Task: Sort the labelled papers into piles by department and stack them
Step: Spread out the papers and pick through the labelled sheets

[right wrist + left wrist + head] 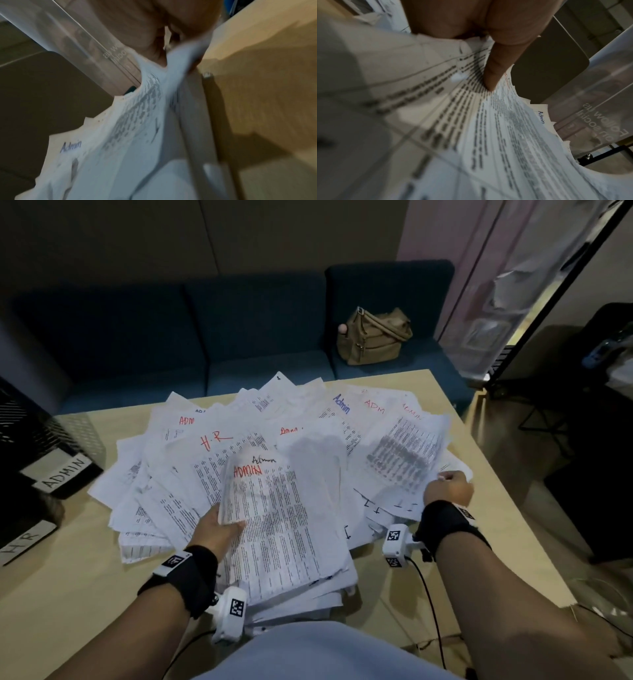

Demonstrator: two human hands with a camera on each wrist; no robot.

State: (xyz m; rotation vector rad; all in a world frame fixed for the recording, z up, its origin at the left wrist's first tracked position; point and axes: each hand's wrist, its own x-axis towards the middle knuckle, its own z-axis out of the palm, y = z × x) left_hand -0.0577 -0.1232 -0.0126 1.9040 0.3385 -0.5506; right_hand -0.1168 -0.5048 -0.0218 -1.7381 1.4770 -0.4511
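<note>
While a broad fan of labelled papers (308, 440) is lying spread across the wooden table (479, 508), the left hand (219, 530) is gripping a lifted sheet marked ADMIN (270, 498) at its lower left edge. Head view: the thumb is lying on top of that sheet; the fingers are going under it and are hidden. Left wrist view: one finger (494, 70) is pressing down along the printed lines of the paper, with an "Admin" heading showing further along the fan.

The right hand (447, 487) is curling over the right edge of the fan, knuckles up, near the table's right side. Right wrist view is blurred, but the fingers appear to be pinching a fold of paper (180, 60) at that edge; how many sheets they are holding cannot be told.

Labels readable on the fan: a sheet marked H.R (215, 440) in red at centre left, and several marked Admin or ADMIN in red, blue and black toward the far and right side.

At the table's left edge, a black tray labelled ADMIN (65, 472) is standing behind another labelled HR (20, 542). Beyond the table, a tan bag (373, 337) is sitting on a dark blue sofa (239, 337).
</note>
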